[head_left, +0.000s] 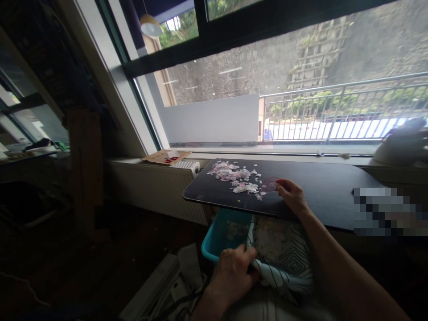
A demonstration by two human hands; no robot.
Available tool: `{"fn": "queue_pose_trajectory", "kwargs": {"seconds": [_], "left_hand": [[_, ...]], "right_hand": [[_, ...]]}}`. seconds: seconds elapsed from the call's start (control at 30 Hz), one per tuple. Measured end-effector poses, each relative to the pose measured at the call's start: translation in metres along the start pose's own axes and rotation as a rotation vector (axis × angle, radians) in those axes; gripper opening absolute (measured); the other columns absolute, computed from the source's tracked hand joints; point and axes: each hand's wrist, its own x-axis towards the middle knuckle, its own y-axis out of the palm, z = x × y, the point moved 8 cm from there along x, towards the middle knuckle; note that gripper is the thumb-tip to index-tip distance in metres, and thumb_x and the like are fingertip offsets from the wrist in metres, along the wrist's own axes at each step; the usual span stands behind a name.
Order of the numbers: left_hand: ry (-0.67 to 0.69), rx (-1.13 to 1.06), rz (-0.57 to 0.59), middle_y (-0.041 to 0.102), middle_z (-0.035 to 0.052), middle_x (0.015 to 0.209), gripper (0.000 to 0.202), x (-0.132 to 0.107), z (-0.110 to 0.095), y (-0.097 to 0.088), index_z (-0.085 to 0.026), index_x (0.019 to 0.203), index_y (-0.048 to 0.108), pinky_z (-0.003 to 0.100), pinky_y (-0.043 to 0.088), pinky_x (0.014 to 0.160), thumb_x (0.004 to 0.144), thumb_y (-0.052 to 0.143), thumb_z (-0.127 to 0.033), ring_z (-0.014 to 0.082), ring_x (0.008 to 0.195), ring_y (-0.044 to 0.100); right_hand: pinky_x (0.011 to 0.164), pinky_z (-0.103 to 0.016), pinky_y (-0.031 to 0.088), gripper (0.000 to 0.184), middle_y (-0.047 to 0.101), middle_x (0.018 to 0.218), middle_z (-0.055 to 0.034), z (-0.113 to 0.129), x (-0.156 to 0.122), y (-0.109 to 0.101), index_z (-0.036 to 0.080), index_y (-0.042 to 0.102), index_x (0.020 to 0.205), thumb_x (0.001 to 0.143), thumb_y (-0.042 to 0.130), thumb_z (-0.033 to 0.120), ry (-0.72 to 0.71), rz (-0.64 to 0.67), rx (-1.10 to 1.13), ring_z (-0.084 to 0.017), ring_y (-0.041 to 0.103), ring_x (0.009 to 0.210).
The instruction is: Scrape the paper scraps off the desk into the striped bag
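My right hand (291, 196) is over the dark tabletop (317, 183), its fingers closed on a thin see-through red piece (270, 183); its kind is unclear. Just left of that piece lies a loose heap of small white and pinkish scraps (230, 171). Below the table edge, my left hand (236, 267) grips the edge of a pale cloth (274, 272) with black lines. The cloth sags over my lap, with many small pale pieces in its hollow. Against the cloth's left side stands a turquoise plastic tub (209, 243) with some scraps inside.
A white radiator (160, 189) runs along the wall left of the table. Red-handled scissors (170, 159) rest on brown cardboard (155, 157) upon the sill. White boxes (157, 285) lie low at the left. A large window borders the table's far side.
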Motion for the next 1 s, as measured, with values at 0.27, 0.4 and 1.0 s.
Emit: {"fn": "queue_pose_trajectory", "kwargs": {"seconds": [0.27,0.4,1.0], "left_hand": [[0.003,0.003,0.007,0.057,-0.0018,0.083,0.013,0.001,0.000,-0.002,-0.026,0.090,0.056,0.025,0.037,0.062,0.078,0.059,-0.031,0.0173,0.073,0.057],[-0.006,0.004,0.026,0.057,-0.0016,0.084,0.013,0.002,0.001,-0.001,-0.026,0.090,0.056,0.026,0.037,0.064,0.078,0.058,-0.031,0.0175,0.075,0.057],[0.012,-0.010,0.010,0.059,-0.0014,0.086,0.013,0.001,0.001,-0.002,-0.025,0.090,0.056,0.025,0.037,0.063,0.078,0.059,-0.030,0.0175,0.075,0.058]], "right_hand": [[0.064,-0.032,0.049,0.030,0.070,0.075,-0.0068,-0.004,0.001,-0.007,0.016,0.068,0.088,0.069,0.054,0.035,0.034,-0.054,-0.057,-0.019,0.062,0.065],[0.061,-0.030,0.049,0.034,0.069,0.070,-0.0053,-0.001,0.000,0.005,0.016,0.068,0.090,0.069,0.057,0.040,0.001,0.045,-0.027,-0.017,0.062,0.059],[0.068,-0.032,0.048,0.031,0.070,0.075,-0.0051,0.005,-0.003,-0.009,0.018,0.068,0.087,0.070,0.055,0.040,-0.007,-0.057,-0.129,-0.018,0.062,0.066]]}}
